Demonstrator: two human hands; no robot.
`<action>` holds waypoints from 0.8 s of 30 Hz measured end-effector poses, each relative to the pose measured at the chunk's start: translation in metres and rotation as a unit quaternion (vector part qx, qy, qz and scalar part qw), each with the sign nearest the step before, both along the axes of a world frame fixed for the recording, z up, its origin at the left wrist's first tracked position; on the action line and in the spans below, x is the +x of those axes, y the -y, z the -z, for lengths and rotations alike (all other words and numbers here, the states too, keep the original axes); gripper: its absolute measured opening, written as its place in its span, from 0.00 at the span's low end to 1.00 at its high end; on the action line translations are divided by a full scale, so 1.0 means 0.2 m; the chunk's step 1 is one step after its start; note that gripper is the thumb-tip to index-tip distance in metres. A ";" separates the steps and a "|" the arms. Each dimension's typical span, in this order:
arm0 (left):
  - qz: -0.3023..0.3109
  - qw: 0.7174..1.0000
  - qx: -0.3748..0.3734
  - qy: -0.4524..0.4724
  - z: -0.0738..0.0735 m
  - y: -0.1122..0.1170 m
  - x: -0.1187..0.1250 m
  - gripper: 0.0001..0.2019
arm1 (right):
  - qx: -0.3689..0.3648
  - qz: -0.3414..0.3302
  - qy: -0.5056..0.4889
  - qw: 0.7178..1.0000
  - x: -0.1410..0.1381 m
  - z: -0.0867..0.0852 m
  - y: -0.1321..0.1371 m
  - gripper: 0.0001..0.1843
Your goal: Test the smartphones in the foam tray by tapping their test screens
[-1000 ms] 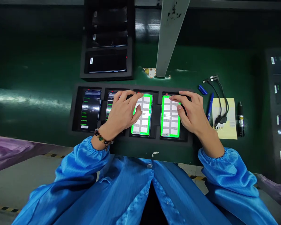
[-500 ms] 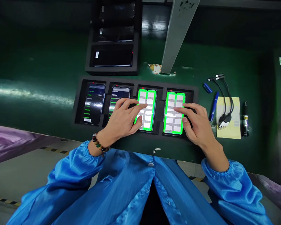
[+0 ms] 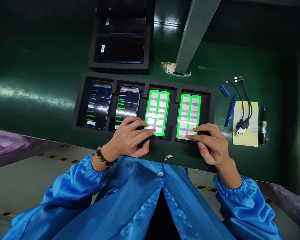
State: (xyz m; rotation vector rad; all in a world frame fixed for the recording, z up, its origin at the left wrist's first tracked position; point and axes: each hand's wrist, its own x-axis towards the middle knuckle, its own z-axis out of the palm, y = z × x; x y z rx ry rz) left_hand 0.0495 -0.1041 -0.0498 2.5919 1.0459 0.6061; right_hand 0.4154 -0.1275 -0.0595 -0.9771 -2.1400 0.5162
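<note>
Several smartphones lie face up in a black foam tray [image 3: 171,132] in front of me. My left hand [image 3: 130,137] is open, its index fingertip at the lower part of the third smartphone [image 3: 157,110], whose screen shows a green border and centre line. On the rightmost smartphone [image 3: 189,111], with a like green pattern, the index fingertip of my open right hand [image 3: 213,141] rests near the bottom. Two smartphones at left, the leftmost [image 3: 99,106] and the second [image 3: 128,105], show dark screens with green text lines. My left hand covers the second one's lower end.
Another black tray [image 3: 120,66] with dark phones sits behind. A grey metal post [image 3: 193,36] rises from the green bench. At right lie a blue marker [image 3: 231,111], its cap [image 3: 225,90], black cables [image 3: 245,100] on a yellow paper [image 3: 247,140], and a black pen [image 3: 263,128].
Both index fingers have slid down their screens toward the lower ends. Green centre lines on both screens now reach further down. The view has shifted slightly.
</note>
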 end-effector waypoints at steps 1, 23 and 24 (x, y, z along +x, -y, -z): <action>0.008 1.000 0.001 0.005 0.00 0.00 0.00 0.22 | 0.006 -0.008 -0.005 1.000 0.00 0.00 0.00 0.21; 0.006 0.999 0.036 0.006 -0.08 -0.03 0.12 0.19 | -0.045 0.085 0.108 0.990 0.09 -0.10 0.03 0.18; 0.017 0.999 0.033 0.005 -0.09 -0.03 0.14 0.19 | -0.044 0.092 0.105 0.989 0.11 -0.10 0.04 0.18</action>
